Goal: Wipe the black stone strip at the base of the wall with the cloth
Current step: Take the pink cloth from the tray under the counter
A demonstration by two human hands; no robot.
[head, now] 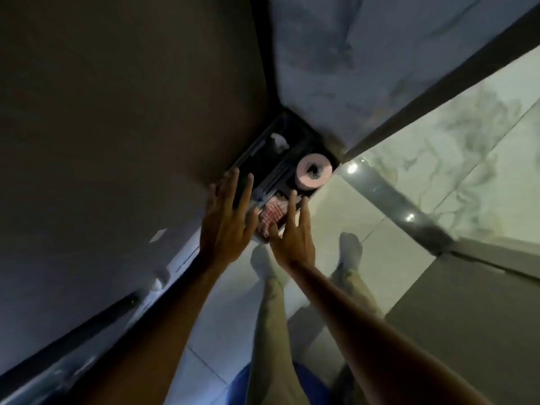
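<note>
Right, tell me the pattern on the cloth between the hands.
Red-and-white check on the cloth, seen in the head view.

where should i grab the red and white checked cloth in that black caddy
Pinch the bunched top of the checked cloth, coming straight down from above. It sits crumpled in the near end of the black caddy, walled at the sides, so only the top is free. The right hand is closest; both hands are open.
</note>
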